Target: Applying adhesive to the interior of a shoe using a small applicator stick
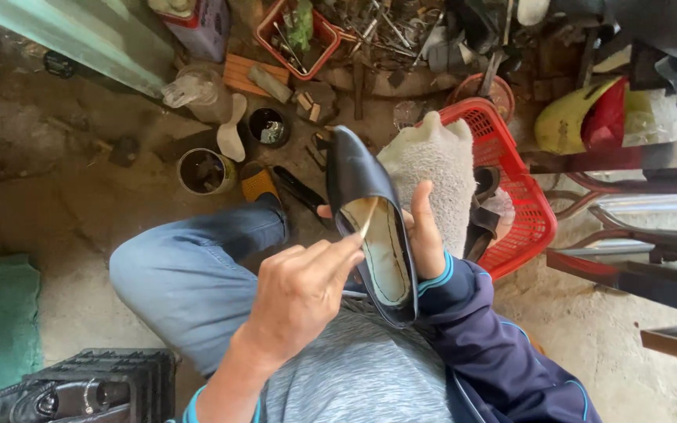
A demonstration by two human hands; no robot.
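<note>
now right hand (425, 235) grips dark shoe (362, 176); left hand (303, 290) pinches thin stick (367, 223).

The light is soft daylight, brightest to the right of the hands. Shadows are pale. The left hand (299, 294) looks a bit blurry. Things far above the hands bend near the edges.
</note>
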